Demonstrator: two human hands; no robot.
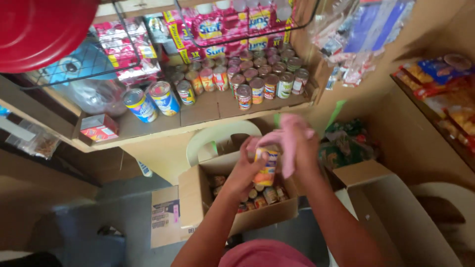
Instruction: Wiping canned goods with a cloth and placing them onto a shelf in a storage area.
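Note:
My left hand grips a small tin can with a yellow and orange label, held above an open cardboard box. My right hand holds a pink cloth pressed against the top of the can. Several more small cans lie inside the box. The box rests on a pale plastic chair in front of a wooden shelf.
The shelf carries several tins, two larger blue and yellow cans and a small red box. Pink sachet strips hang in a wire rack. A red basin sits upper left; another open carton stands right.

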